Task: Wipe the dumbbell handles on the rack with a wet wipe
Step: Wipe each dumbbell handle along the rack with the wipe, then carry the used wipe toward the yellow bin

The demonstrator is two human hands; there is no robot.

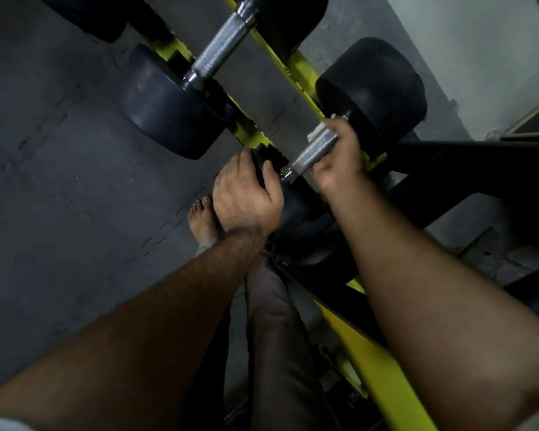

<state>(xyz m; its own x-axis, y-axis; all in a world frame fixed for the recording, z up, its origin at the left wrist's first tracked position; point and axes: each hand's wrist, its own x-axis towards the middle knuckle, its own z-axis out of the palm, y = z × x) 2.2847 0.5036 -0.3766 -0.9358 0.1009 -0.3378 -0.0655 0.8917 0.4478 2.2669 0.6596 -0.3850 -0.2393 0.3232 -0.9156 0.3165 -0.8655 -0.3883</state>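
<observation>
At centre right of the frame the right hand (339, 157) curls round the knurled steel dumbbell handle (313, 152), pinching a white wet wipe (316, 130), while the left hand (246, 188) cups the near black rubber dumbbell head (290, 203); the bunched wipe could slip and miss the handle's near end.

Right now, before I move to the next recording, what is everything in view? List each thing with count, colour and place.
Black round-ended dumbbells with knurled steel handles: two in full view, one far, one near; parts of others at the top and below.
Yellow and black metal rack: one, running diagonally under the dumbbells.
White wet wipe: one, a bit showing at the near handle by the right fingers.
Dark grey interlocking floor mat: one, left.
Pale wall: top right.
Bare foot: one, on the mat.
Grey trouser leg: one, bottom centre.
Left hand: grips the near dumbbell's near black end.
Right hand: grips the near handle with the wipe.
</observation>
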